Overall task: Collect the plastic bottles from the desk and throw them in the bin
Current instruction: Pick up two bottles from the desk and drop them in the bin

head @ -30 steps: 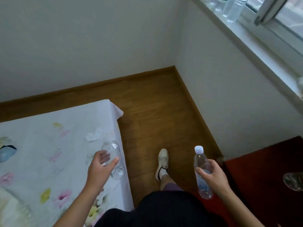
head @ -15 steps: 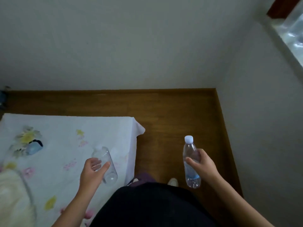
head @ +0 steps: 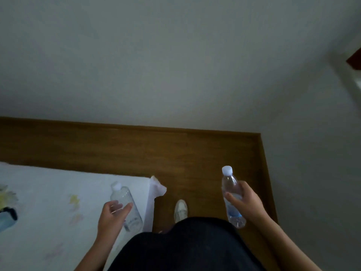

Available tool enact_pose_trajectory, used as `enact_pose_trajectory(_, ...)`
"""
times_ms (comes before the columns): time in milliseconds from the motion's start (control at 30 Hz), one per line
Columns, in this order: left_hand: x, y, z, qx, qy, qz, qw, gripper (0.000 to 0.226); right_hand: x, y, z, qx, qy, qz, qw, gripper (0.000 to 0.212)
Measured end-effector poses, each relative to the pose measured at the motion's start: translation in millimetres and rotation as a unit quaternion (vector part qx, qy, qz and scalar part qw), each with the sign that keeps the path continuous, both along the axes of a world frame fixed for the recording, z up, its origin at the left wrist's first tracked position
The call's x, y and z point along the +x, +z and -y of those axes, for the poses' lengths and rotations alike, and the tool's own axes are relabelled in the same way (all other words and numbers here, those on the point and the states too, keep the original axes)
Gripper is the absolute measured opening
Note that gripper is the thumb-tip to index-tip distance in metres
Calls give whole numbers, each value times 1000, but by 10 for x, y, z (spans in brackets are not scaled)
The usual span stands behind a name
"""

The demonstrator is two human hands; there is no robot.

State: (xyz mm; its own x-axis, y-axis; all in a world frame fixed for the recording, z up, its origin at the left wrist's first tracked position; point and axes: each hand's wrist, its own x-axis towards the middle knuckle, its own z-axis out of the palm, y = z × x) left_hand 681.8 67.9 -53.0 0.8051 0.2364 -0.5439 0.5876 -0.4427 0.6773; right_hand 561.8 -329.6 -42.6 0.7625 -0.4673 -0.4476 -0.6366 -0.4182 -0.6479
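Note:
My left hand [head: 113,214] grips a clear plastic bottle [head: 128,208] with a white cap, held above the corner of the desk, whose white flowered cloth [head: 48,202] fills the lower left. My right hand [head: 248,204] holds a second clear bottle [head: 231,194] upright over the wooden floor; it has a white cap and a little water at its bottom. Fingers and thumb curl round each bottle. No bin is in view.
Brown wooden floor [head: 175,153] runs between the desk and the grey walls, which meet at a corner on the right. My white shoe [head: 180,210] stands beside the desk's corner. A blue object [head: 6,218] lies at the cloth's left edge.
The view has swung left, away from the window sill and the red surface. Both hands keep their bottles; the left bottle has come up off the cloth, cap pointing away from me.

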Motion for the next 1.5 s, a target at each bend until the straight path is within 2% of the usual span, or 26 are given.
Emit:
enact_pose_trajectory(200,1236,158,893,-23,-120,19,992,49,582,24,624,-10,-67,-6,998,56)
enact_pose_trajectory(367,2083,266,1398,-39,-131,25,990,50,1264,-19,1105,-14,-73,-21,997,44)
enact_pose_trajectory(567,2857,200,1508,-15,-43,20,999,54,2701,-140,1544,-20,-6,-5,1000,44)
enact_pose_trajectory(767,3093,214,1321,43,85,24,995,47,4396,0,1537,2,172,15,985,43)
enact_pose_trajectory(900,2952,269,1188,54,217,16,975,54,5463,63,1186,37,290,7,956,60)
enact_pose_trajectory(1033,2777,275,1008,51,344,6,937,78,6276,156,500,63,397,3,916,105)
enact_pose_trajectory(1133,2687,232,885,48,418,0,907,75,6713,125,-17,67,459,-5,886,126)
enact_pose_trajectory(1200,2685,180,772,45,457,-5,888,71,6949,106,-357,60,490,-5,870,125)
enact_pose_trajectory(1333,2818,63,433,41,512,-27,857,55,7368,102,-1022,48,522,-31,851,83)
enact_pose_trajectory(1400,2976,13,206,32,518,-36,854,54,7561,75,-1271,41,524,-46,849,72)
enact_pose_trajectory(1500,3407,17,-242,29,502,-26,864,63,7842,41,-1595,44,510,-46,858,96)
